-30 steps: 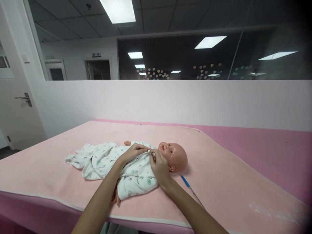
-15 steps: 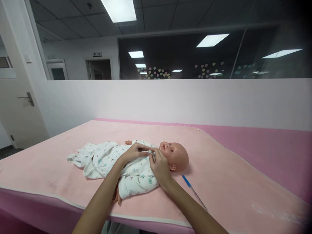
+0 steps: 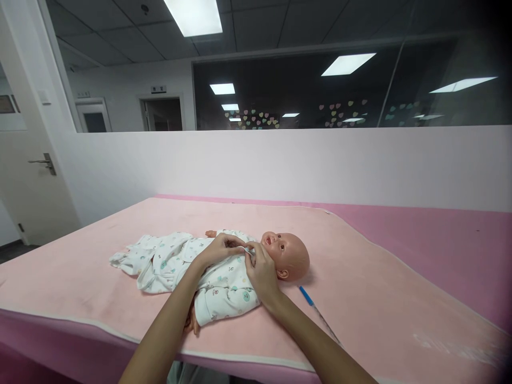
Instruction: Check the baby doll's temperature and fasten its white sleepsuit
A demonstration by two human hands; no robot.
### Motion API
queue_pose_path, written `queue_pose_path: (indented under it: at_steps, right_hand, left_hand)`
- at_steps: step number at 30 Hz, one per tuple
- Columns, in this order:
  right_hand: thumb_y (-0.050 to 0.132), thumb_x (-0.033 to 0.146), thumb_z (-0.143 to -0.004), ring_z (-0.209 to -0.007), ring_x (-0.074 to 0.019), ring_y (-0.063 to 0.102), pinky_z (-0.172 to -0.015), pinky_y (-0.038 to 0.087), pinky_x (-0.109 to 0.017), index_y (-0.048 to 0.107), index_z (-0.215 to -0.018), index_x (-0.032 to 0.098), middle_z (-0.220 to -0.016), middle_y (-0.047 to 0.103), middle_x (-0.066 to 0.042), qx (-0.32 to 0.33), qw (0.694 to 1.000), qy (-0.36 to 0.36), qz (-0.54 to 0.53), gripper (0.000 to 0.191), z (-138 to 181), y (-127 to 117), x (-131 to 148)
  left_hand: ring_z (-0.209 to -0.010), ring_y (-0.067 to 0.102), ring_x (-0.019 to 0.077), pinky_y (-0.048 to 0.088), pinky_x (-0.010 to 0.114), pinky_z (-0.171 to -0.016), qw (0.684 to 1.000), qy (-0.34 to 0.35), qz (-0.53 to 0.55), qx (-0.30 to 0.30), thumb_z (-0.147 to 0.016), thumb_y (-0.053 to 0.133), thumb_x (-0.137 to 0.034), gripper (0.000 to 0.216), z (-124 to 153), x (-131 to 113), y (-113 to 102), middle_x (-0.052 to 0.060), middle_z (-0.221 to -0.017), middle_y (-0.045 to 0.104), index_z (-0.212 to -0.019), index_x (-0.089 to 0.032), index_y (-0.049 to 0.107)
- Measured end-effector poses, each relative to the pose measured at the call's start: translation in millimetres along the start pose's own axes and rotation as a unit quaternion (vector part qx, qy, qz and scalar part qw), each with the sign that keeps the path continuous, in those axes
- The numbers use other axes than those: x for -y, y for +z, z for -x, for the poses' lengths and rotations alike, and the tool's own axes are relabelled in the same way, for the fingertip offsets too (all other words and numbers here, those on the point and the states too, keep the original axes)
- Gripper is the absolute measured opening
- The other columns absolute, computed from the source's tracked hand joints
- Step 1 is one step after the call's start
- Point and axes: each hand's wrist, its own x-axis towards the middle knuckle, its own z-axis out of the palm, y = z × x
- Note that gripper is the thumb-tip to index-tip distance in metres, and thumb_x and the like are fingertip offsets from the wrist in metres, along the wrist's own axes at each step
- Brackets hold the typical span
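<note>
A baby doll (image 3: 288, 255) lies on its back on a pink padded table (image 3: 372, 298), head to the right. It wears a white printed romper (image 3: 218, 282), whose legs trail off to the left. My left hand (image 3: 218, 249) rests on the doll's chest with its fingers pinching the romper at the neckline. Facing it, my right hand (image 3: 262, 272) pinches the same cloth just under the doll's chin. The fingertips of both hands meet at the collar.
A blue pen (image 3: 316, 309) lies on the mat right of the doll's head, close to my right forearm. A white partition wall (image 3: 280, 165) with dark glass above runs behind the table. A door (image 3: 32, 176) stands at the left.
Both hands stay at the doll's collar with only small finger movements. The view has shifted slightly.
</note>
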Motion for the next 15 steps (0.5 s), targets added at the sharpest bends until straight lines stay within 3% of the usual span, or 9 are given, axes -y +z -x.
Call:
queue_pose_path:
  at_steps: [7, 15]
  right_hand:
    - [0.041, 0.017, -0.08, -0.062, -0.0143, 0.053, -0.056, 0.04, -0.025, 0.05, -0.09, 0.018, -0.079, 0.059, -0.004, -0.014, 1.0, 0.004, 0.01, 0.013, -1.1, 0.0, -0.1]
    - [0.044, 0.017, -0.078, -0.063, -0.0137, 0.051, -0.058, 0.039, -0.024, 0.052, -0.077, 0.018, -0.072, 0.056, -0.002, -0.013, 1.0, 0.007, 0.0, 0.008, -2.5, -1.6, 2.0]
  left_hand:
    - [-0.074, 0.061, 0.0163, 0.046, 0.025, -0.068, 1.0, -0.01, 0.026, -0.007, -0.064, 0.067, -0.033, 0.028, -0.4, 2.0, -0.5, 0.006, -0.075, 0.069, -0.082, -0.012, 0.07]
    - [-0.072, 0.057, 0.0132, 0.043, 0.023, -0.067, 0.998, -0.009, 0.05, 0.03, -0.067, 0.066, -0.031, 0.026, 0.5, -0.2, -1.5, 0.005, -0.074, 0.066, -0.085, -0.013, 0.067]
